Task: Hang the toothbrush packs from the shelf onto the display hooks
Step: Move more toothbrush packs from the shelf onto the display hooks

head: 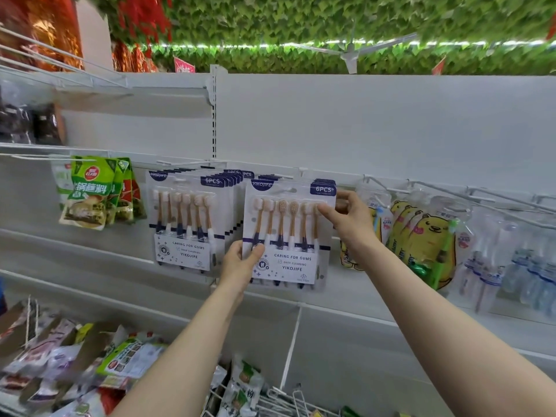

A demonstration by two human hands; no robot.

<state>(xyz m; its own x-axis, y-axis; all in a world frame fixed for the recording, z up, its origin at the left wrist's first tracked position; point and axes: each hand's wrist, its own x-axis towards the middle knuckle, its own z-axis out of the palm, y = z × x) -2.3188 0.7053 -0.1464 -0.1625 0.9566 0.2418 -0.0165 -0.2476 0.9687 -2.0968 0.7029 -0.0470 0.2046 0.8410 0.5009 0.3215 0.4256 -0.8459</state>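
Two bare forearms extend from the lower edge toward a white metal display panel (391, 121). The left hand (240, 263) pinches the lower left corner of the front toothbrush pack (288, 233), thumb flat on the glossy face, fingers hidden behind the card. The right hand (349, 215) holds the upper right edge of the same pack, thumb on the clear blister, fingers curled behind. Both grips are clamped on this pack. The pack is a flat rectangular card with a transparent plastic blister over six slim, amber-handled brushes; it stands upright at the front of a short row of identical packs. Whether its hang slot sits on a hook cannot be told. Just left hangs a fuller row of toothbrush packs (186, 221). Green foil sachets (90, 191) hang further left; yellow bear-printed pouches (421, 236) hang to the right on white wire hooks (481, 195).
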